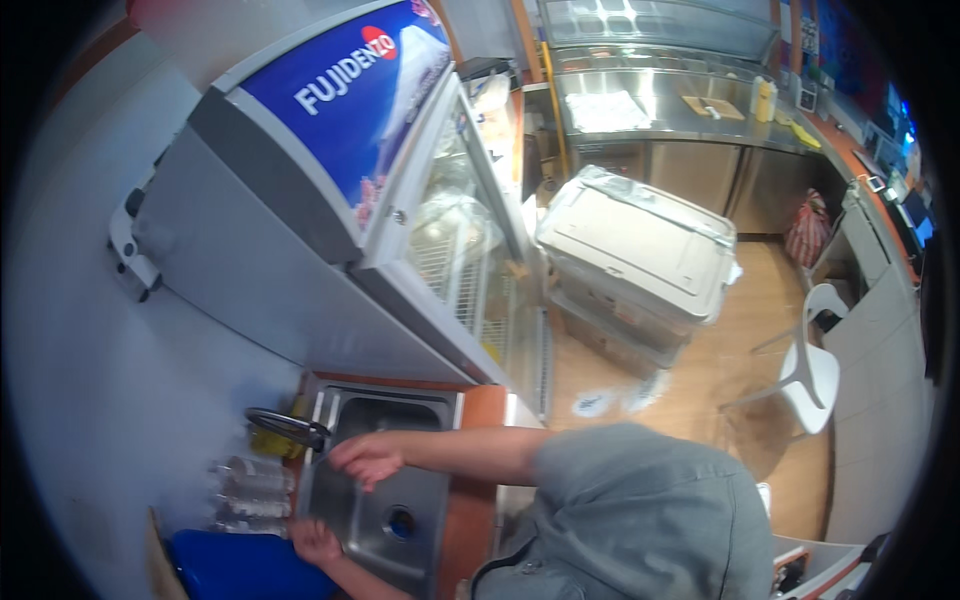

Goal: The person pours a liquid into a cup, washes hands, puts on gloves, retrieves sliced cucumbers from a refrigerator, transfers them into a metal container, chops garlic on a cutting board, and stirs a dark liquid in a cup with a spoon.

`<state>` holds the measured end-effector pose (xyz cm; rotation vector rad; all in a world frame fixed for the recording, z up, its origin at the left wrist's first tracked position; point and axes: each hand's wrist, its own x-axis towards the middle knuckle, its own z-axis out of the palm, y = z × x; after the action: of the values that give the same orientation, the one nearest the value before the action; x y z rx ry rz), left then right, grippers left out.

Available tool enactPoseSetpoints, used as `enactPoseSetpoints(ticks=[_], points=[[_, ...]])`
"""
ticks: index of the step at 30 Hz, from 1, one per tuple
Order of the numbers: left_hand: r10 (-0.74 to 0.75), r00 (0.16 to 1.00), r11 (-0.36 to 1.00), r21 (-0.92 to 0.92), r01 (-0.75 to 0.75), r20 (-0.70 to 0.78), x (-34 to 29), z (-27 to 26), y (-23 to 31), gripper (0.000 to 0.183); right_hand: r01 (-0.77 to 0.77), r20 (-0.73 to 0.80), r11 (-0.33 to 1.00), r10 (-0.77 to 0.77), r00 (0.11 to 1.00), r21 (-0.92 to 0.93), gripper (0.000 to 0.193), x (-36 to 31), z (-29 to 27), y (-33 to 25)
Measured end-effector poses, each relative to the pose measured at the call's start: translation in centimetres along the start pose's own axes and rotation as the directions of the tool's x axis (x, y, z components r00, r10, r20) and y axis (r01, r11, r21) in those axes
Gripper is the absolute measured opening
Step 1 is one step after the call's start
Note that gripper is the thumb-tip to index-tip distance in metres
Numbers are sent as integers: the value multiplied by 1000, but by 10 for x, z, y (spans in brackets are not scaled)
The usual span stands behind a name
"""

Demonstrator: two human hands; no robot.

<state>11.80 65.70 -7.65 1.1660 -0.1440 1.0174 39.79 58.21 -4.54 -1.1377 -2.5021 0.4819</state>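
Observation:
My right hand [368,459] hangs over the stainless steel sink [425,460], just beside the tap. Its fingers are loosely bent and apart, and nothing shows in them. Lower in the head view, my left hand [317,543] is at the sink's left rim, near the blue plastic container [245,568]. Its fingers look slightly curled, somewhat blurred, with no object visible in them. The two hands are apart from each other. A dark curved tap [285,424] stands at the sink's far left corner. Whether water runs from it, I cannot tell.
Several clear bottles [255,495] stand by the wall, left of the sink. A tall glass-door fridge [300,230] rises beyond it. Large lidded bins [640,245] are stacked on the floor, with a white chair [812,375] at right. A steel counter [680,100] lies farther back.

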Motion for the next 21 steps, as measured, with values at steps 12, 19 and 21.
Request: enactPoseSetpoints(ticks=[12,19,21], points=[[-176,888,154,879,450,-424,1,5,-18,63,-93,-314,990,56,948,-103,37,-83,-11,-38],[-668,710,364,735,573,-223,20,197,-68,34,-340,-278,680,629,726,649,34,-414,-28,-28],[-826,564,431,659,616,13,24,248,-127,39,-320,-202,488,749,631,812,36,-524,12,-18]])
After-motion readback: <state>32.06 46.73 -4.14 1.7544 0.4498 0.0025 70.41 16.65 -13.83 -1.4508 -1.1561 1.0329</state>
